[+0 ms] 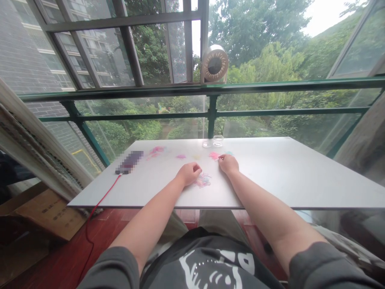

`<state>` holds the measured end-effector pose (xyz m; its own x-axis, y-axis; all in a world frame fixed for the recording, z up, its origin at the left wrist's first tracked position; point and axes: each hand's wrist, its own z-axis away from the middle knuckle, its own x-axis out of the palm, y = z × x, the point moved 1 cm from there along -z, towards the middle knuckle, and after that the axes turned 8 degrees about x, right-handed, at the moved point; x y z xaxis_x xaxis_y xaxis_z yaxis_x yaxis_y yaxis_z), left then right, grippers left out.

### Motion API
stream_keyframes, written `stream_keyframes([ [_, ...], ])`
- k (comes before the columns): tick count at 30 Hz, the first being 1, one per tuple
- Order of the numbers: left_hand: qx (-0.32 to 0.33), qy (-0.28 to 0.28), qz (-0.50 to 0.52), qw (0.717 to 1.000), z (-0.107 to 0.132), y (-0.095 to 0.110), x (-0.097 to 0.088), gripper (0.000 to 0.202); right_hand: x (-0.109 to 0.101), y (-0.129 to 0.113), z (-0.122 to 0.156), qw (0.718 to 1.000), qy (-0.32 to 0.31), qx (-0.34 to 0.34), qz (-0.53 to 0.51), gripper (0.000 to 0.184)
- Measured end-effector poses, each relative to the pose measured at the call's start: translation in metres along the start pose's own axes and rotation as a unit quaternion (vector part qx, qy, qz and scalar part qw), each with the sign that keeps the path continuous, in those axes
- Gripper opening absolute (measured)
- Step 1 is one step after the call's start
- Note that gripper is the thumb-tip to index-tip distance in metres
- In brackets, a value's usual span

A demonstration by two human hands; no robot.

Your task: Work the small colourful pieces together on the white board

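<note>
Nearest, a mixed heap of thin pink, lilac and pale-blue strands lies on the white table, just to the right of the left hand. That hand is loosely curled, thumb and forefinger close together; I cannot tell whether they pinch a strand. Slightly farther off, the right hand has its fingertips bunched beside a pink pile; whether they grip anything is unclear. A teal pile lies just beyond the right hand. Beyond the left hand are a pale-yellow pile and a purple pile; well to its left lie a scattered pink-and-red pile and a pixelated dark device with a red cable. Past both hands, two clear round containers stand near the far edge, before a green railing.
</note>
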<state>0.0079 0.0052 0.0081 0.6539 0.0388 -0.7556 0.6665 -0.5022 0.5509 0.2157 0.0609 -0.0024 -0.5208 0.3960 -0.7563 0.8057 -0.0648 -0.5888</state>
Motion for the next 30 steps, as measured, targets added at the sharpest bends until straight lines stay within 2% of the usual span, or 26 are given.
stream_keyframes([
  [3, -0.003, 0.001, 0.003, 1.000, 0.0001, 0.0001, 0.0005, 0.020, -0.0018, 0.0037, -0.0007, 0.998, 0.006, -0.004, -0.054, 0.029],
  [9, 0.002, 0.000, 0.002, 1.000, 0.0004, 0.0005, 0.0001, 0.020, -0.0038, 0.0071, 0.0011, 0.984, -0.057, 0.035, -0.167, 0.033],
  [13, 0.005, 0.000, 0.001, 1.000, 0.0005, 0.0019, -0.0009, 0.020, -0.0015, 0.0048, 0.0017, 0.985, -0.074, 0.005, -0.158, 0.028],
  [23, 0.007, -0.003, -0.001, 1.000, 0.0003, 0.0022, -0.0011, 0.020, 0.0016, 0.0086, -0.0019, 0.990, -0.049, -0.022, -0.127, 0.029],
  [30, 0.022, 0.010, 0.006, 1.000, -0.0010, -0.0023, 0.0014, 0.020, -0.0073, 0.0066, 0.0049, 0.989, -0.001, -0.026, -0.148, 0.029],
])
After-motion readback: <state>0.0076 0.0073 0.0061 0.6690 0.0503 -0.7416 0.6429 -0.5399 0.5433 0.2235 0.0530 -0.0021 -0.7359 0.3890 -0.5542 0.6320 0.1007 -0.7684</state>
